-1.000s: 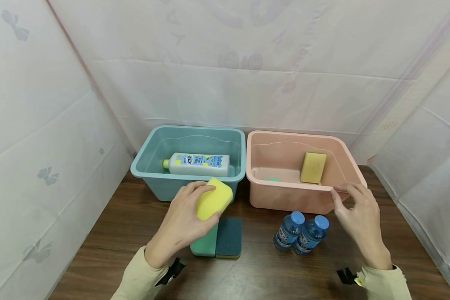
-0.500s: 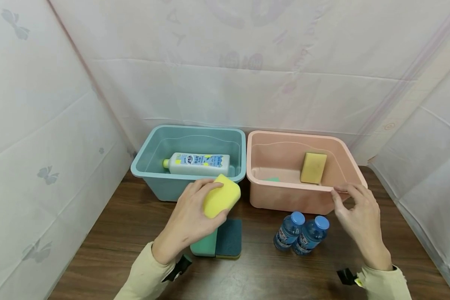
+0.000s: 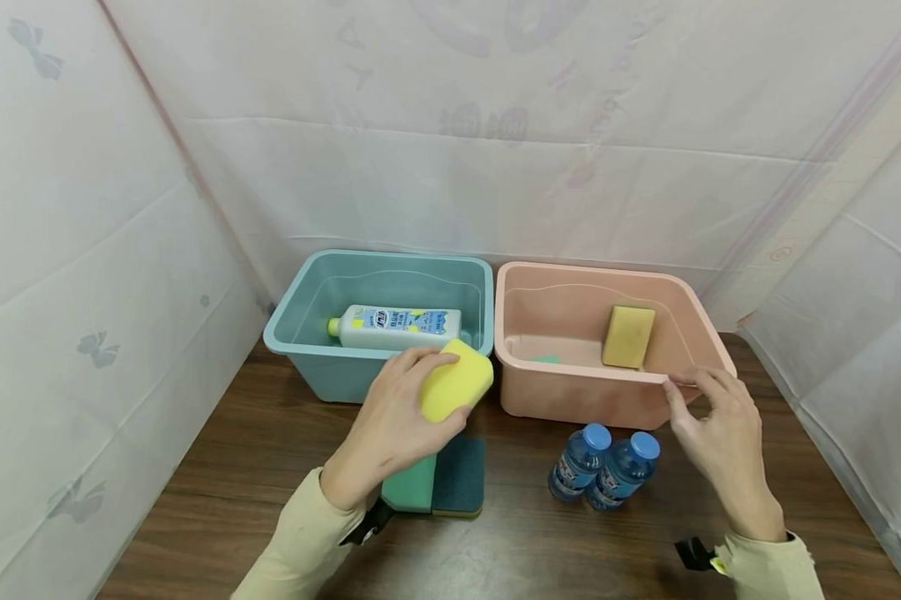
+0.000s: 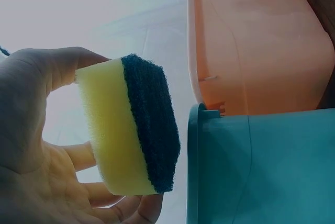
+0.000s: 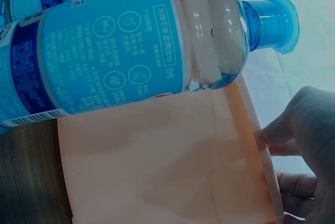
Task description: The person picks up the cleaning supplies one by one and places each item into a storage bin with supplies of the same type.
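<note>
My left hand [image 3: 390, 421] grips a yellow sponge [image 3: 458, 382] between thumb and fingers, raised before the front right corner of the teal bin [image 3: 322, 371]. A dark scouring layer [image 4: 152, 124] backs the sponge in the left wrist view. Over on the right, my right hand [image 3: 723, 437] pinches the front rim of the pink bin [image 3: 570, 397], thumb outside and fingers over the inner side. Two small blue-capped bottles [image 3: 579, 462] [image 3: 623, 471] stand upright left of that hand. Inside the pink bin are a yellow sponge [image 3: 628, 337] and a partly hidden green item [image 3: 546, 359].
A white bottle with a yellow cap [image 3: 399, 327] lies in the teal bin. Below my left hand, a green sponge [image 3: 412, 487] and a dark-topped sponge [image 3: 458, 477] lie side by side on the wooden table [image 3: 525, 550]. Pale curtains [image 3: 420, 183] enclose the back and sides.
My left hand has carried the yellow sponge right and slightly away from me, toward the gap between the bins. The right hand has stayed on the rim.
</note>
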### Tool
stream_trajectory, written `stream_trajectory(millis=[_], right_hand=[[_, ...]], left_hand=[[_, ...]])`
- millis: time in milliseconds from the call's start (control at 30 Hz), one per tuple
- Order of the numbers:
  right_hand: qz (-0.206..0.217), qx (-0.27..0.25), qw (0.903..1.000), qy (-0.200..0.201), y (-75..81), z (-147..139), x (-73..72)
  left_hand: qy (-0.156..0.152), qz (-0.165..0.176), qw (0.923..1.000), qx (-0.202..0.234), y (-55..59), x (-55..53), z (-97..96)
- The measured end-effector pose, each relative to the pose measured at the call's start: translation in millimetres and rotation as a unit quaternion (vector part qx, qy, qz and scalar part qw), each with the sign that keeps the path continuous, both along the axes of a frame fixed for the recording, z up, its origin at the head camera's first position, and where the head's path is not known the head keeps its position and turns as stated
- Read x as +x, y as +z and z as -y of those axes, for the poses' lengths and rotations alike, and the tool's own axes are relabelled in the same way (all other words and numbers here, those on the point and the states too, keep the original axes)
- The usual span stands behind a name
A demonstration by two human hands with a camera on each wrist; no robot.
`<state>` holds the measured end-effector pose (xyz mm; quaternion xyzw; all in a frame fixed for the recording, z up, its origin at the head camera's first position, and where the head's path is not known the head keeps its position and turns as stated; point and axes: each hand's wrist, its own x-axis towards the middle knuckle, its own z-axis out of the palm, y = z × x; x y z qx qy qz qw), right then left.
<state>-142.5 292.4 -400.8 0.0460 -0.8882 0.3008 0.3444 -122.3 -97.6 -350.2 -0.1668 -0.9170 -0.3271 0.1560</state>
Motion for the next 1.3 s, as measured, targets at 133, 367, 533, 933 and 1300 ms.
stream_trajectory(millis=[133,367,533,933,1300], right_hand=[[0.004,0.000,1.0000,-0.003,-0.4,0,0.4],[0.010,0.003,0.9999,-0.002,0.6,0,2.1],[0.010,0.007,0.9999,-0.002,1.7,-1,2.6],[0.010,0.005,0.9999,-0.002,-1.8,0,1.2],[0.009,0.001,0.9999,-0.006,-2.4,0,-1.0]], left_hand=[[-0.003,-0.001,1.0000,-0.003,1.9,-3.7,-3.1],[-0.002,0.010,0.9999,-0.004,5.2,-8.8,-4.0],[-0.005,0.005,1.0000,0.002,8.3,-15.2,-4.9],[-0.032,0.011,0.9994,0.010,18.4,-30.7,-16.3],[-0.039,0.033,0.9986,0.011,19.2,-45.8,-22.7]])
